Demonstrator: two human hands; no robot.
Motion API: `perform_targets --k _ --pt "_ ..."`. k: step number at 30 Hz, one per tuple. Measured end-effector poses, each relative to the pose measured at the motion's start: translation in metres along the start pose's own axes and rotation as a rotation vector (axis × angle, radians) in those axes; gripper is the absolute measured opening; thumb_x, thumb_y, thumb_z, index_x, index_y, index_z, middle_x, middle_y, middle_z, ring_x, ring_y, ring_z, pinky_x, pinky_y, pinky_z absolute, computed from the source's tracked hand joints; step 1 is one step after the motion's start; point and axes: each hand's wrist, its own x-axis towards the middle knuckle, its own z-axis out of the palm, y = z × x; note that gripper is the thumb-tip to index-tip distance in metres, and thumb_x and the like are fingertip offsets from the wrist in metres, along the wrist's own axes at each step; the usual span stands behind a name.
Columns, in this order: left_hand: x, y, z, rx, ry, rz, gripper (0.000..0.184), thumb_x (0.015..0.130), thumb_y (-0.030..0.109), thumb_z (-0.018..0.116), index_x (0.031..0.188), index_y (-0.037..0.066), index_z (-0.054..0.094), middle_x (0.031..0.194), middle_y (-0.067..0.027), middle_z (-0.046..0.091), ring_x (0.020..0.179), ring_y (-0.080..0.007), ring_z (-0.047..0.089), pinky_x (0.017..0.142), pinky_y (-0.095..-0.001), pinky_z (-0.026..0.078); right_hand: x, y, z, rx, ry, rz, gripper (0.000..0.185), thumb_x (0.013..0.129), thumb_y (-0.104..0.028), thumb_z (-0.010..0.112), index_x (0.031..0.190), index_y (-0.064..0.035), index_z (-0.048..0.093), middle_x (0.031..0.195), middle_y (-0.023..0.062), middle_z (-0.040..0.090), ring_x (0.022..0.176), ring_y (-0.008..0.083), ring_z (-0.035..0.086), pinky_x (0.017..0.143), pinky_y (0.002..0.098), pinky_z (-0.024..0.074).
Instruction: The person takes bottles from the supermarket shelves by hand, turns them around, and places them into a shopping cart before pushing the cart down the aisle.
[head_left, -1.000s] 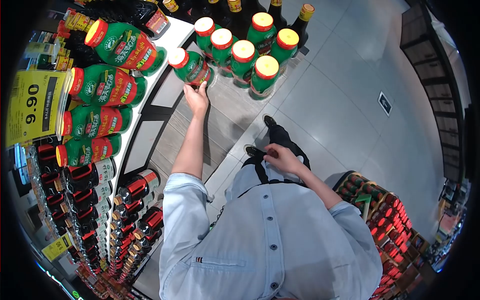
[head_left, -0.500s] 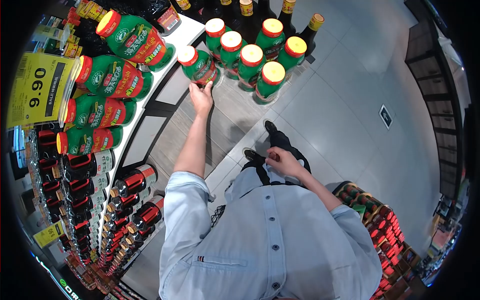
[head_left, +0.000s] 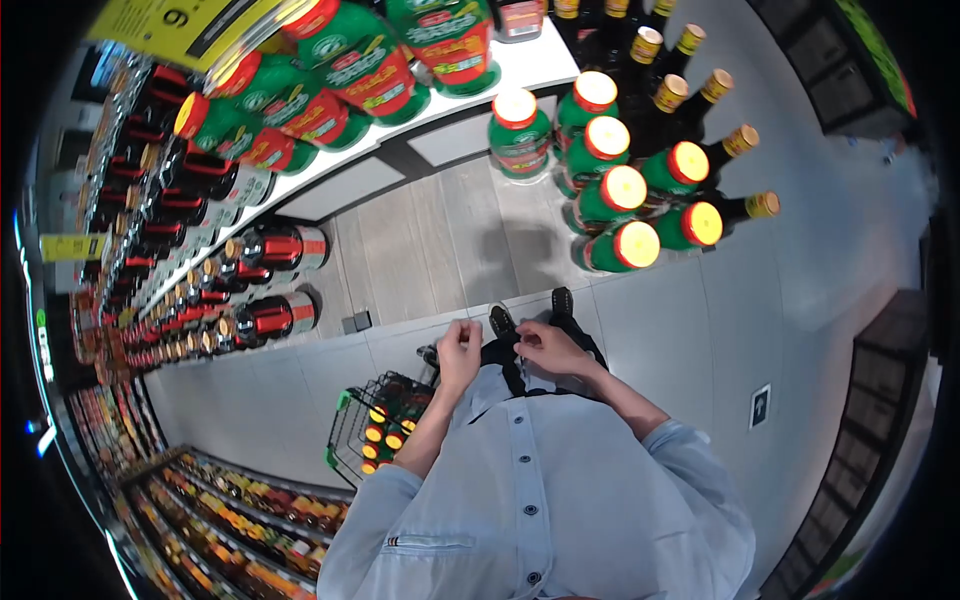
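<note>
My left hand [head_left: 460,352] is in front of my body with its fingers curled in, and nothing shows in it. Close beside it, my right hand [head_left: 551,349] is loosely closed near the waist; no object is visible in those fingers. Neither hand touches a bottle. Ahead, on the low wood-look platform [head_left: 420,232], one green oyster sauce bottle [head_left: 520,146] stands upright at the left of a group. Several more oyster sauce bottles [head_left: 622,190] with red-rimmed yellow caps stand to its right.
Dark bottles [head_left: 740,145] with yellow tops stand behind the group. On the upper left shelf are more green bottles [head_left: 357,68] and a yellow price sign [head_left: 170,30]. Large dark jugs [head_left: 275,316] line the platform's left. A wire cart [head_left: 350,425] holding yellow-capped bottles is by my left arm.
My left hand has let go of the oyster sauce bottle and drawn back to my waist. The view has turned left, bringing the cart into sight. My right hand remains near the waist.
</note>
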Motion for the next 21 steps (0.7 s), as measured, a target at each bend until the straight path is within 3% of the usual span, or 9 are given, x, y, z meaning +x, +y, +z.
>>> perform_targets --k 2,5,8,11,13,14,17,18,21 --pt "-0.055 -0.019 -0.018 0.238 -0.011 -0.200 0.025 0.093 0.021 0.063 0.079 0.000 0.062 0.059 -0.0135 0.060 0.057 -0.0216 0.064 0.057 -0.0348 0.049 0.009 -0.004 -0.003 -0.048 -0.102 -0.023 0.037 0.087 -0.026 0.069 0.113 -0.0011 0.060 0.091 0.0130 0.066 0.084 0.0223 0.065 0.078 0.0328 0.0515" --pt "-0.122 -0.040 -0.028 0.361 -0.035 -0.389 0.040 0.095 0.035 0.051 0.078 0.004 0.068 0.076 -0.0216 0.066 0.075 -0.0424 0.064 0.068 -0.0493 0.050 0.027 0.009 -0.002 -0.086 -0.280 -0.042 0.036 0.087 -0.022 0.069 0.114 0.0000 0.060 0.094 0.0139 0.067 0.085 0.0219 0.066 0.078 0.0318 0.0520" --pt "-0.169 -0.056 -0.013 0.314 0.098 -0.567 0.039 0.091 0.033 0.055 0.075 -0.001 0.068 0.078 -0.0237 0.065 0.079 -0.0407 0.064 0.071 -0.0472 0.051 0.042 0.009 0.005 -0.150 -0.421 -0.011 0.037 0.088 -0.018 0.069 0.117 0.0023 0.059 0.096 0.0139 0.067 0.086 0.0193 0.065 0.079 0.0299 0.0522" --pt "-0.202 -0.074 0.017 0.227 0.274 -0.558 0.027 0.090 0.022 0.059 0.083 -0.002 0.068 0.079 -0.0199 0.066 0.080 -0.0336 0.067 0.072 -0.0417 0.052 0.049 0.010 0.015 -0.226 -0.566 -0.041 0.037 0.089 -0.017 0.069 0.118 0.0035 0.058 0.095 0.0133 0.067 0.085 0.0178 0.065 0.079 0.0291 0.0520" --pt "-0.213 -0.070 0.037 -0.093 0.643 -0.548 0.017 0.088 0.012 0.061 0.095 -0.003 0.066 0.079 -0.0135 0.067 0.081 -0.0239 0.068 0.072 -0.0347 0.053 0.052 -0.001 0.027 -0.362 -0.681 -0.045 0.034 0.089 -0.016 0.068 0.117 0.0019 0.059 0.093 0.0109 0.067 0.085 0.0158 0.065 0.078 0.0285 0.0520" --pt "-0.218 -0.077 0.038 -0.122 0.693 -0.565 0.020 0.088 0.008 0.062 0.104 -0.003 0.063 0.080 -0.0092 0.068 0.079 -0.0169 0.067 0.072 -0.0302 0.053 0.053 -0.006 0.033 -0.431 -0.715 -0.028 0.032 0.090 -0.015 0.067 0.116 0.0003 0.060 0.091 0.0085 0.067 0.085 0.0139 0.064 0.078 0.0279 0.0520" --pt "-0.232 -0.092 0.020 -0.266 0.951 -0.666 0.016 0.090 0.012 0.063 0.100 -0.001 0.065 0.078 -0.0058 0.067 0.073 -0.0120 0.064 0.069 -0.0279 0.052 0.063 0.001 0.045 -0.515 -0.732 -0.077 0.031 0.089 -0.012 0.068 0.116 0.0000 0.059 0.089 0.0041 0.064 0.079 0.0106 0.061 0.073 0.0247 0.0504" --pt "-0.237 -0.106 0.012 -0.282 1.073 -0.684 0.015 0.088 0.014 0.064 0.093 0.000 0.066 0.079 -0.0132 0.069 0.073 -0.0197 0.068 0.069 -0.0323 0.053 0.066 0.004 0.048 -0.488 -0.734 -0.083 0.031 0.089 -0.011 0.068 0.116 -0.0001 0.059 0.087 0.0032 0.064 0.077 0.0099 0.060 0.071 0.0239 0.0497" --pt "-0.264 -0.182 -0.009 -0.184 1.261 -0.831 0.020 0.086 0.020 0.066 0.089 0.000 0.066 0.074 -0.0121 0.069 0.069 -0.0218 0.068 0.066 -0.0339 0.053 0.066 -0.001 0.057 -0.535 -0.665 -0.120 0.033 0.089 -0.014 0.068 0.116 0.0009 0.058 0.088 0.0075 0.064 0.078 0.0135 0.062 0.071 0.0265 0.0510"
